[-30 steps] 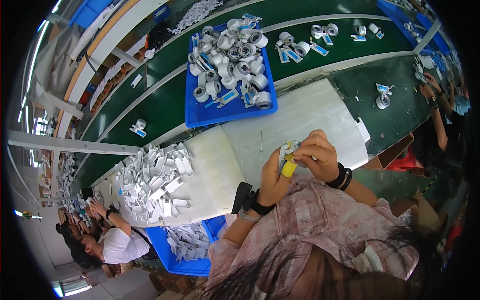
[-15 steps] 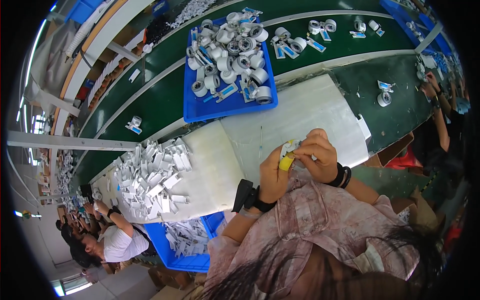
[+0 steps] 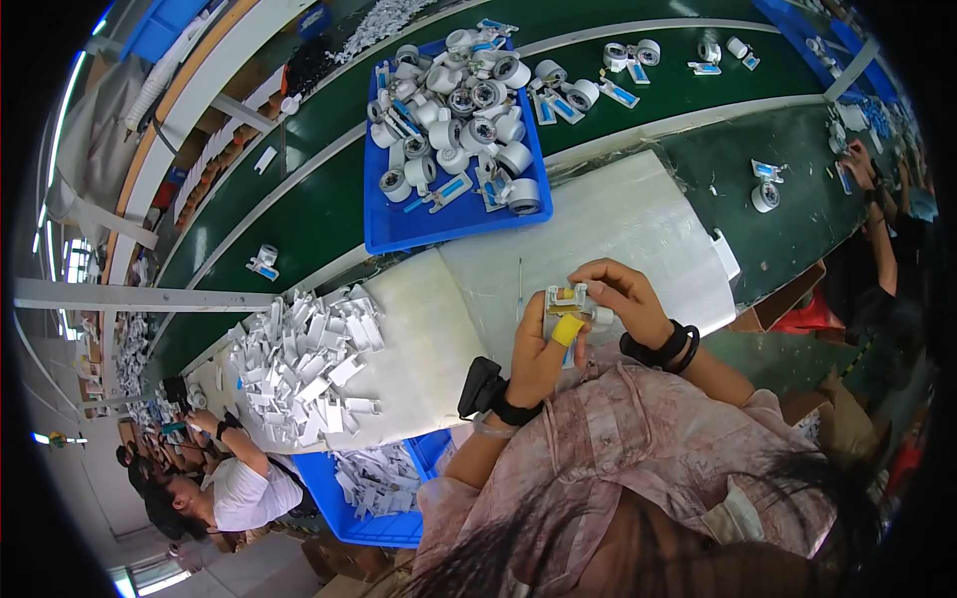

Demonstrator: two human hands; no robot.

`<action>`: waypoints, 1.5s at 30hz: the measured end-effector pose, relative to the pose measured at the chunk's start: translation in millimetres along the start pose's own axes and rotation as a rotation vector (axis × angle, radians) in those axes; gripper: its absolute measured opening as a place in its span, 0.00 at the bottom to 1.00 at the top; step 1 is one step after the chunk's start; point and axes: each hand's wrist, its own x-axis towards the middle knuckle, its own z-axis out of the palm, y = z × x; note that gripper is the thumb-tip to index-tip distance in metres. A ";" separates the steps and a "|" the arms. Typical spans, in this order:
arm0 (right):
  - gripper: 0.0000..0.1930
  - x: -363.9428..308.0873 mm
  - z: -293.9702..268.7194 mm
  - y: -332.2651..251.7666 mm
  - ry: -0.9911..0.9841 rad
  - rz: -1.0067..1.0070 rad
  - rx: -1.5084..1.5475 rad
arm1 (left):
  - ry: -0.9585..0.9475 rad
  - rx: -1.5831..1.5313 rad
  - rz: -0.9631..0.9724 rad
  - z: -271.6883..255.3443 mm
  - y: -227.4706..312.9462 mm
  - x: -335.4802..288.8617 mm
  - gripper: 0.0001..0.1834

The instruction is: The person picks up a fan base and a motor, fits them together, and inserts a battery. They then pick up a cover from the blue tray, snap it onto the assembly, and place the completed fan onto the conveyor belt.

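Note:
In front of my chest, both hands meet at a white plastic assembly [image 3: 566,296], whose frame-like end faces up. A white round piece [image 3: 601,316] and a bit of blue strip show beside it. My left hand [image 3: 535,359] is closed around the assembly from the left, with a yellow wrap [image 3: 567,330] on its thumb. From the right, my right hand [image 3: 635,311] grips the assembly's edge between bent fingers and thumb. Fingers hide much of its lower part. A thin screwdriver-like tool [image 3: 520,279] lies on the pale sheet just beyond my left hand.
A blue tray [image 3: 459,231] heaped with white round assemblies stands ahead. To the left lies a pile of white plastic pieces [image 3: 309,369], above a blue bin [image 3: 349,526] holding similar pieces. Assemblies sit along the green conveyor [image 3: 688,90]. Other people work at both sides.
The assembly has been turned, so its frame-like end and round piece now show. My left hand has tipped over, and my right fingers have spread and shifted on the part.

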 end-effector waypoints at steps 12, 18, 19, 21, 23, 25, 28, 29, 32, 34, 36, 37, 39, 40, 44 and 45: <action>0.16 2.4 8.1 -15.3 0.210 -0.665 -0.595 | 0.191 0.068 0.054 -6.4 1.4 -8.1 0.12; 0.17 1.0 6.9 -20.3 0.239 -0.804 -0.737 | 0.157 0.170 -0.031 -10.7 3.8 -12.5 0.12; 0.17 0.7 7.6 -21.0 0.242 -0.808 -0.737 | 0.156 0.170 -0.030 -11.2 2.8 -13.2 0.12; 0.17 -0.4 10.7 -20.2 0.240 -0.814 -0.731 | 0.155 0.268 0.017 -12.7 0.4 -13.9 0.12; 0.17 -0.6 12.0 -19.8 0.236 -0.819 -0.726 | 0.163 0.238 -0.010 -11.7 3.5 -13.5 0.12; 0.17 -0.7 12.0 -20.5 0.231 -0.818 -0.731 | 0.171 0.207 -0.037 -13.1 4.2 -12.4 0.12; 0.17 -0.2 10.9 -21.6 0.229 -0.820 -0.736 | 0.152 0.115 -0.018 -15.4 2.1 -11.7 0.12; 0.17 -0.1 10.9 -21.1 0.230 -0.819 -0.736 | 0.183 0.150 -0.015 -13.2 2.9 -12.6 0.11; 0.17 -1.2 10.2 -20.4 0.223 -0.812 -0.731 | 0.196 0.172 -0.022 -11.0 5.6 -13.1 0.10; 0.18 -0.3 10.9 -20.7 0.224 -0.823 -0.729 | 0.180 0.161 -0.030 -12.8 5.6 -12.7 0.10; 0.18 -0.3 10.5 -19.4 0.214 -0.819 -0.732 | 0.144 0.180 0.010 -16.1 1.2 -12.4 0.10; 0.18 -0.7 10.2 -18.8 0.203 -0.815 -0.735 | 0.145 0.179 0.009 -17.0 -0.2 -12.4 0.10; 0.17 -0.4 10.0 -20.0 0.196 -0.814 -0.756 | 0.136 0.148 0.005 -18.2 -1.8 -11.7 0.11; 0.17 0.0 9.7 -20.2 0.189 -0.815 -0.776 | 0.136 0.147 0.004 -17.5 -0.5 -11.8 0.11; 0.15 0.0 9.7 -18.9 0.177 -0.821 -0.781 | 0.142 0.177 -0.007 -17.4 0.9 -12.5 0.10; 0.15 0.4 9.3 -18.6 0.176 -0.817 -0.782 | 0.147 0.214 0.016 -18.7 -1.4 -11.9 0.10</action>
